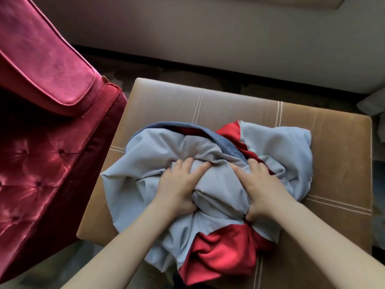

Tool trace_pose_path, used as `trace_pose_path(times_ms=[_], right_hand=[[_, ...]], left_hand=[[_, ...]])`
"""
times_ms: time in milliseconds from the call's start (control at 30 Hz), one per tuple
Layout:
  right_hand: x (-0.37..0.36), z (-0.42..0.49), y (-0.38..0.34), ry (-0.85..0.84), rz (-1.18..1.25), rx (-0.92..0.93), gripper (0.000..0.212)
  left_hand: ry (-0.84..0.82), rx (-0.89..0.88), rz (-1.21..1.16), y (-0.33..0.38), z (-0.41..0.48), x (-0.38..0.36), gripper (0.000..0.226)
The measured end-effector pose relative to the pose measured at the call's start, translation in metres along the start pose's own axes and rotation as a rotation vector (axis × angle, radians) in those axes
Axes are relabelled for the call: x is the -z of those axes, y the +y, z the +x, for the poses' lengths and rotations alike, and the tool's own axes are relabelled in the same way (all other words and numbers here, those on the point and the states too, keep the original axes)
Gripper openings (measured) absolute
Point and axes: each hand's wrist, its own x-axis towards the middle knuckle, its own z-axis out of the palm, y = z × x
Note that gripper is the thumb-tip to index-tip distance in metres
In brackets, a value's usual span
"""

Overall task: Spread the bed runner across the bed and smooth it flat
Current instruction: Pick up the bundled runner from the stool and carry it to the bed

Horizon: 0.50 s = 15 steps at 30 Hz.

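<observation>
Grey cloth with red and blue panels, the bed runner (216,192) is crumpled in a loose heap on top of the ottoman (337,155). It covers the ottoman's middle and spills over its near edge, where a red fold hangs lowest. Condition: not spread, deeply creased, with a blue band curving along the far side of the heap and a red strip beside it. The ottoman is tan leather with pale double stitching crossing its top; the far and right parts of the top are bare. Of the two bare hands, the left grip (179,184) lies on the heap towards the ottoman's left side, fingertips sunk into a fold and thumb tucked under a bunch of grey cloth, so it clasps the runner. The right grip (261,184) lies towards the ottoman's right side, fingers reaching the red strip, thumb hooked beneath the same bunch, likewise clasping the runner. That bunch stands raised between them. An armchair (52,101) in crimson velvet with a button-tufted side stands just left of the ottoman. A pale fabric-covered bulk (208,38) lies beyond the ottoman's far edge, across a dark strip of floor (166,69); whether it is the bed cannot be told.
</observation>
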Motion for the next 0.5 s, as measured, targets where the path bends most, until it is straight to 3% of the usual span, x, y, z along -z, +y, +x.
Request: trace_pose_path(times_ms=[233, 500], right_hand=[[0.001, 0.0, -0.003, 0.036, 0.1, -0.043, 0.094], [0.03, -0.012, -0.015, 0.105, 0.174, -0.053, 0.076]], left_hand=[[0.093, 0.037, -0.075, 0.002, -0.002, 0.006, 0.059], [0.053, 0.035, -0.075, -0.004, -0.002, 0.039, 0.053]])
